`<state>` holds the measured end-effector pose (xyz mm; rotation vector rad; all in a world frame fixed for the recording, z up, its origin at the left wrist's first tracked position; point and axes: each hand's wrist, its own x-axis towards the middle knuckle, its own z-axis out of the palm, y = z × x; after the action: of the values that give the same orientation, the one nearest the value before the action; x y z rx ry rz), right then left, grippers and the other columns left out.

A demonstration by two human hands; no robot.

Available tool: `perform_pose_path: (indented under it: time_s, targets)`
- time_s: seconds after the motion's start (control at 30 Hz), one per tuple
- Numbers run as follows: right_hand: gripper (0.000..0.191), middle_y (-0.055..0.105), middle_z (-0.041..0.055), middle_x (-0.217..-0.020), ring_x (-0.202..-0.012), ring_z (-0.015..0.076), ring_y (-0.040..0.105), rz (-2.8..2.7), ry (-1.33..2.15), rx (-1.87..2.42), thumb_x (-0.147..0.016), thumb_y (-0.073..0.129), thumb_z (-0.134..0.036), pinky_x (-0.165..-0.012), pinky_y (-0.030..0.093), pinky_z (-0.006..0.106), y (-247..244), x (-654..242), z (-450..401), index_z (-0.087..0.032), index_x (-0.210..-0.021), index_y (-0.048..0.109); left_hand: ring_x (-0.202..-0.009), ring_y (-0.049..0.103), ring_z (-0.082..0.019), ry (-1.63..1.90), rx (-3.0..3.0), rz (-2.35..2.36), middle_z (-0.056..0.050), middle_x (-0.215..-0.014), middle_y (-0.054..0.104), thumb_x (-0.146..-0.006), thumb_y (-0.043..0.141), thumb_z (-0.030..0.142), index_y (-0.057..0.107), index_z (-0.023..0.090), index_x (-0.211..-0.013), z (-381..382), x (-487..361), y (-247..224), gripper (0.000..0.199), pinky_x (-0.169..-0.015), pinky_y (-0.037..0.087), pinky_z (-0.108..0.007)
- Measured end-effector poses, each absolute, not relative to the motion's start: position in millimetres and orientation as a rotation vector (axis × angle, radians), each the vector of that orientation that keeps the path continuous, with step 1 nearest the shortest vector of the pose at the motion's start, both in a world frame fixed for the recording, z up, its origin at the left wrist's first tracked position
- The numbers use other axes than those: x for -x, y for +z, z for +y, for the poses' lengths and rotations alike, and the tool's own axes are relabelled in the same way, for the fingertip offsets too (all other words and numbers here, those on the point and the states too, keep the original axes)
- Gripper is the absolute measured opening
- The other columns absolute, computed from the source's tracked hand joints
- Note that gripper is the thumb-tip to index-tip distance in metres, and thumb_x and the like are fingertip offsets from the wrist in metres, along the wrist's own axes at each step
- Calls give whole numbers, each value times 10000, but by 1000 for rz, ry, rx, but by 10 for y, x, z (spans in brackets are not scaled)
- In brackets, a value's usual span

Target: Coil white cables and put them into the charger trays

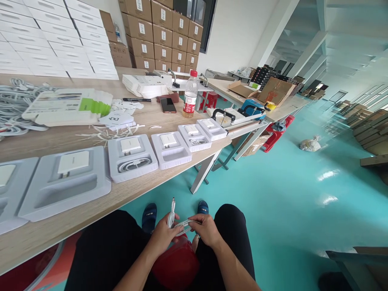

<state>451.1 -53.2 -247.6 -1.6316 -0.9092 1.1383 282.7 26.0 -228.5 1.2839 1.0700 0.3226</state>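
Between my knees, below the table edge, my left hand (165,234) grips a white charging cable (183,226), one end of it sticking up above the fingers. My right hand (206,228) pinches the other side of the same cable, which is gathered into a loop. On the table stands a row of white plastic trays (100,190), each with a white charger block (73,162). A coiled cable (135,164) lies in the lower slot of one middle tray, and another coil (197,142) sits in a tray farther right.
Loose cables (18,105) pile up at the table's left, beside flat printed boxes (69,106) and paper scraps (121,115). A phone (168,105), a marker (137,100) and a bottle (190,97) stand or lie farther back. White boxes (51,36) and cartons (162,32) are stacked behind.
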Motion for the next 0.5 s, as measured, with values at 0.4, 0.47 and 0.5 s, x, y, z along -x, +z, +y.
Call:
perform_pose_path:
  time_s: [0.4, 0.47, 0.5]
  targets:
    - [141, 718, 59, -805, -775, 221, 645, -1206, 848, 1917, -817, 610, -226, -741, 449, 330, -2364, -4448, -555, -233, -810, 751, -868, 695, -236, 223, -1575, 1243, -67, -892, 750, -825, 568, 273, 704, 172, -981, 287, -2821, -2424, 230, -725, 494, -269]
    - [97, 699, 72, -850, -864, 243, 630, -1224, 792, 1952, -773, 639, -180, -791, 422, 343, -2335, -4422, -559, -221, -737, 719, -917, 682, -238, 222, -1658, 1262, -77, -924, 752, -821, 580, 228, 711, 175, -962, 301, -2812, -2418, 200, -768, 462, -268]
    - [87, 686, 73, -840, -869, 246, 623, -1220, 778, 1965, -764, 642, -169, -790, 414, 343, -2329, -4405, -562, -215, -715, 698, -915, 680, -239, 218, -1688, 1273, -80, -913, 752, -822, 581, 213, 711, 174, -952, 305, -2810, -2411, 188, -766, 449, -268]
